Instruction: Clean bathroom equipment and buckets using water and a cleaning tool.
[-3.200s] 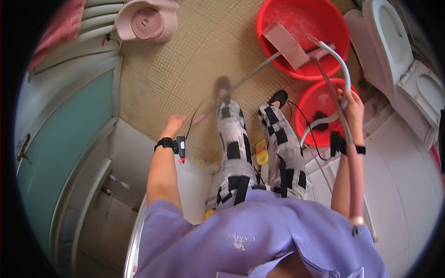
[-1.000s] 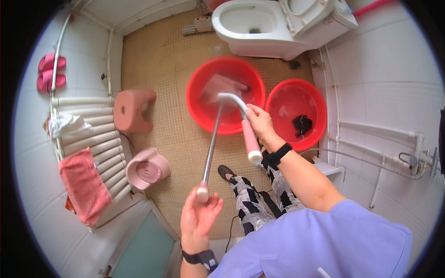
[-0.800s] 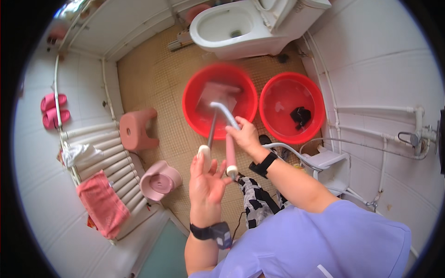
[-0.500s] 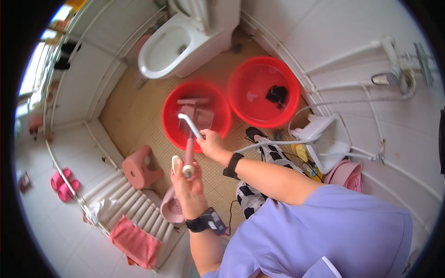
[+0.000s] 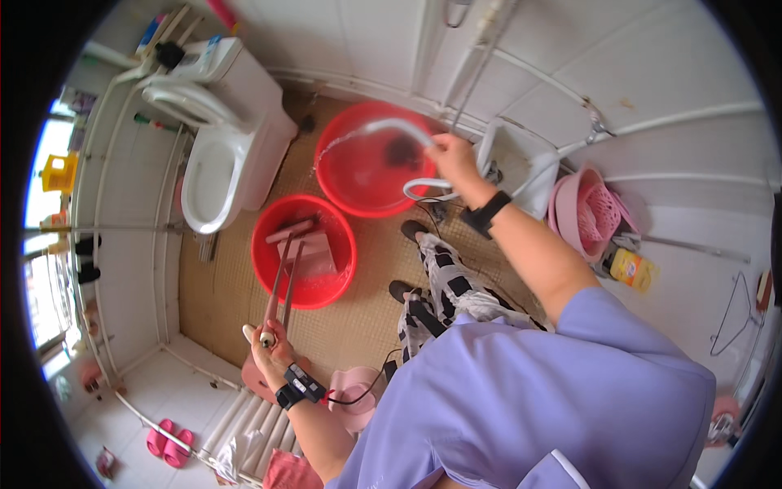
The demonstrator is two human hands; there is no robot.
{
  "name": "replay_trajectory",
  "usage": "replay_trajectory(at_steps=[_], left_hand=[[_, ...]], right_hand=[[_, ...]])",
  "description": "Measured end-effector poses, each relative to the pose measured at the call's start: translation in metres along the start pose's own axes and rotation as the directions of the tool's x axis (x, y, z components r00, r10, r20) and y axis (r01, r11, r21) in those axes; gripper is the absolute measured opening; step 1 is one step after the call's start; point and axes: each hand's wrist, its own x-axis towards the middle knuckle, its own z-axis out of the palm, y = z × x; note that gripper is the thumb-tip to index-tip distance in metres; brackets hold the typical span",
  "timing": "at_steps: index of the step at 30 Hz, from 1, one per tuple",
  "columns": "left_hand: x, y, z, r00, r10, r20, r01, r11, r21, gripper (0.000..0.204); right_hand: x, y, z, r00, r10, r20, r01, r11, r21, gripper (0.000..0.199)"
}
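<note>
My left hand (image 5: 273, 352) is closed round the upper ends of two long pink handles (image 5: 279, 285). The handles run down into the nearer red basin (image 5: 352, 273), where a pink dustpan (image 5: 314, 254) and a pink bar-shaped head (image 5: 291, 231) lie. My right hand (image 5: 458, 169) grips a white hose (image 5: 391, 125) above the farther red basin (image 5: 330, 175). Water streams from the hose's end, leftward and down past that basin's left rim. A dark, blurred item (image 5: 401, 151) lies in the farther basin.
A white toilet (image 5: 213, 187) with its lid up stands at the far left. Pink baskets (image 5: 582, 208) and a yellow bottle (image 5: 631, 269) are at the right by the wall. A pale pink stool (image 5: 354, 399) stands near my legs. A black cable runs from my left wrist.
My right hand has moved the hose from over the basin with the dustpan to the other basin. My left hand keeps holding the handles. The view has turned.
</note>
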Motion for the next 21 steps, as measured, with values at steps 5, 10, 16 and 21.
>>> replay_trajectory(at_steps=[5,10,16,21], left_hand=[[0.025,0.013,-0.019,0.995,-0.066,0.077,0.055,0.989,0.137,0.021],[0.059,0.047,-0.055,0.971,-0.200,0.132,0.178,0.970,0.165,0.027],[-0.044,-0.033,0.026,0.993,-0.048,0.103,-0.032,0.752,0.658,0.035],[-0.055,-0.052,0.042,0.994,0.030,0.103,-0.080,0.844,0.530,0.029]], right_hand=[[0.053,0.081,-0.173,0.958,-0.020,-0.288,-0.007,0.996,-0.092,0.028],[0.091,0.137,-0.297,0.923,-0.030,-0.385,-0.066,0.970,-0.234,0.030],[0.111,0.199,-0.370,0.924,0.171,-0.342,-0.239,0.956,-0.169,0.029],[0.108,0.242,-0.375,0.921,0.111,-0.374,-0.260,0.889,-0.377,0.029]])
